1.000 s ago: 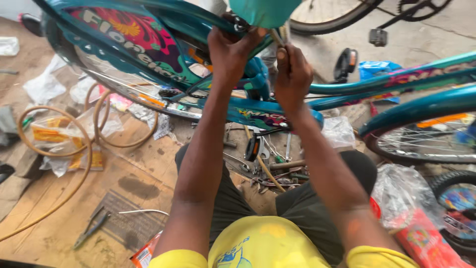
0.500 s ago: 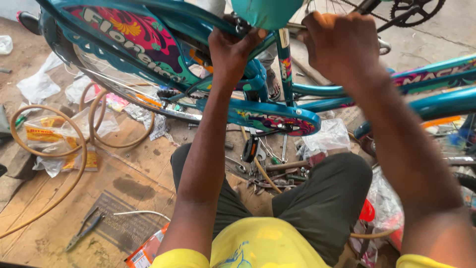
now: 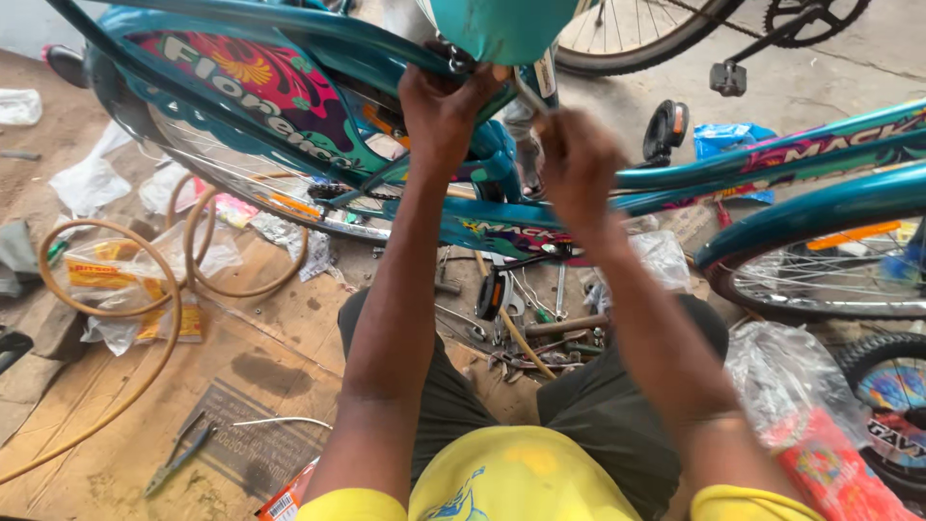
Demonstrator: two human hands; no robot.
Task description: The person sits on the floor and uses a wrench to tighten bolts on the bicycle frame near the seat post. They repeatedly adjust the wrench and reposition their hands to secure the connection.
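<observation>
Left hand (image 3: 446, 108) clamped on teal bike frame (image 3: 318, 43) under saddle (image 3: 502, 27), steadying it. Right hand (image 3: 577, 164) fingers closed around wrench (image 3: 529, 94) at seat clamp. Loose tools (image 3: 526, 333) on floor below.

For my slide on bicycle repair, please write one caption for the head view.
Both hands, left hand and right hand, work under the saddle of a teal bicycle, tools scattered below.
</observation>
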